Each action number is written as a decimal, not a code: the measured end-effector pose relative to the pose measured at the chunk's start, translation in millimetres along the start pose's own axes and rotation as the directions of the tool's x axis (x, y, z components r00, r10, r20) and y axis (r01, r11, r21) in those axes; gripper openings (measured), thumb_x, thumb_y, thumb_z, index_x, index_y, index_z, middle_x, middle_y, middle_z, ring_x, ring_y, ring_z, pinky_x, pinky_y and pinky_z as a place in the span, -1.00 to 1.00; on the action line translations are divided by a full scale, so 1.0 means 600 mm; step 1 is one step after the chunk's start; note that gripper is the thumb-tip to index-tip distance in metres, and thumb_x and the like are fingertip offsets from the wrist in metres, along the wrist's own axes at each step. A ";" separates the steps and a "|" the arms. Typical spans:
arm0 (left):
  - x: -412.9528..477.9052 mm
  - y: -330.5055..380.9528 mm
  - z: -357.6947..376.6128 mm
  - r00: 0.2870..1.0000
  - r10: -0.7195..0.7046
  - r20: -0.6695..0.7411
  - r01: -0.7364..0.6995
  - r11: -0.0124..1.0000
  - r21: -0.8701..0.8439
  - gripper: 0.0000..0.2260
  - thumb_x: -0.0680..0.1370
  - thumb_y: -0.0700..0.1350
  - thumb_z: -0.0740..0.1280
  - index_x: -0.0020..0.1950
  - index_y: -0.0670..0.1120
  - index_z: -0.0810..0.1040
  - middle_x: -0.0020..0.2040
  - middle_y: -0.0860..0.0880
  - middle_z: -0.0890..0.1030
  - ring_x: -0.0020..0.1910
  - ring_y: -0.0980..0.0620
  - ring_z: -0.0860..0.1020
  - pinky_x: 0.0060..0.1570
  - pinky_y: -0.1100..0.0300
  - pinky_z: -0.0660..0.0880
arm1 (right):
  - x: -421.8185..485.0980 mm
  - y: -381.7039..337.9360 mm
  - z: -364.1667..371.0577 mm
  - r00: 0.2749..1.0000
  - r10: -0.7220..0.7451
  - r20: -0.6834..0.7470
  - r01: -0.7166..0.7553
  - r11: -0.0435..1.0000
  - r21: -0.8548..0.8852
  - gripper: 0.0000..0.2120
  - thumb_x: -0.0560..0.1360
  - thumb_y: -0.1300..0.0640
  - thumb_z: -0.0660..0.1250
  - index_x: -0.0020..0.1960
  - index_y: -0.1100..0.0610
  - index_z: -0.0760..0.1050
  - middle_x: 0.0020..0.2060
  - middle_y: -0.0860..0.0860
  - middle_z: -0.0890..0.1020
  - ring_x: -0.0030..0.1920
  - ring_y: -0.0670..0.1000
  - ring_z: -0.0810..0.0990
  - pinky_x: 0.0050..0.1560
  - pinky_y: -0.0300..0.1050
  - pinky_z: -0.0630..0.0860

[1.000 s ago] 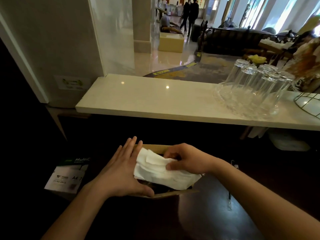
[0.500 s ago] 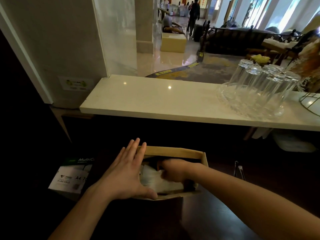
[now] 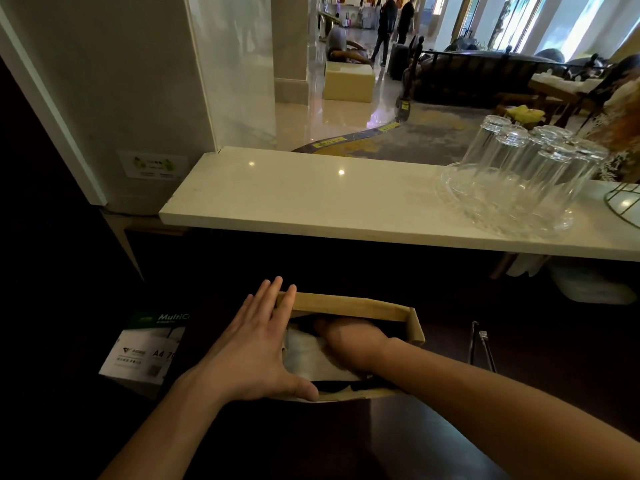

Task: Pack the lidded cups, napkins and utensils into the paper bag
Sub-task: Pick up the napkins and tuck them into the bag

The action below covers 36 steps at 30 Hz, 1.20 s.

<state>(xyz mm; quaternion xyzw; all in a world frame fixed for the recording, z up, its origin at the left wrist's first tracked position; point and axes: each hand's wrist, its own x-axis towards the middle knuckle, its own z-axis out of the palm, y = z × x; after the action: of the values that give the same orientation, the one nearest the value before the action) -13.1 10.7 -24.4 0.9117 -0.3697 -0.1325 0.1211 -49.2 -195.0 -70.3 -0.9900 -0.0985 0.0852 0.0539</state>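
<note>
The left hand (image 3: 256, 351) lies flat, fingers spread, grip released, against the open brown paper bag (image 3: 349, 306). The right hand (image 3: 349, 341) reaches inside onto the white paper napkins (image 3: 311, 358); its grip cannot be told.

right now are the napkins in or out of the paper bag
In. The white napkins lie below the paper bag rim, with the right hand pressing on them inside the open top.

Right hand (image 3: 349, 341) fingers hidden inside paper bag (image 3: 349, 306).
</note>
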 end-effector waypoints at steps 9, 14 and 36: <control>0.001 -0.001 -0.002 1.000 -0.005 -0.005 0.005 1.000 0.027 0.31 0.09 0.67 0.22 0.47 0.12 -0.52 0.49 0.08 -0.56 0.44 0.12 -0.55 0.51 0.02 -0.32 | -0.032 -0.008 -0.037 0.990 -0.143 -0.020 0.143 0.990 0.002 -0.78 0.54 0.12 0.27 0.13 0.15 0.57 0.05 0.09 0.62 0.03 0.13 0.60 -0.04 0.01 0.55; 0.003 -0.006 -0.003 1.000 0.000 -0.028 0.001 1.000 0.025 0.29 0.09 0.69 0.17 0.47 0.13 -0.53 0.47 0.09 -0.58 0.42 0.15 -0.57 0.47 0.07 -0.36 | -0.054 -0.002 -0.054 0.985 -0.111 -0.135 0.131 0.981 0.147 -0.71 0.54 0.10 0.26 0.25 0.05 0.53 0.08 0.03 0.61 0.10 0.06 0.57 0.07 -0.04 0.52; 0.002 0.019 0.000 0.943 0.270 -0.193 -0.239 0.956 0.169 -0.01 0.39 0.59 0.08 0.61 0.00 -0.08 0.63 0.10 -0.11 0.57 0.14 -0.24 0.52 0.00 -0.19 | -0.172 0.039 -0.090 0.893 0.238 -0.382 0.023 0.824 0.566 -0.79 0.45 0.16 0.45 0.09 0.01 0.63 -0.09 -0.14 0.67 -0.05 -0.17 0.63 -0.03 -0.18 0.58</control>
<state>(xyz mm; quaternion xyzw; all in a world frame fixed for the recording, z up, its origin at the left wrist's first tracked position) -19.3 2.0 -20.7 0.8713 -0.4780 0.0100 0.1107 -134.7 -244.0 -4.3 -0.9282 0.0029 -0.1109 0.3552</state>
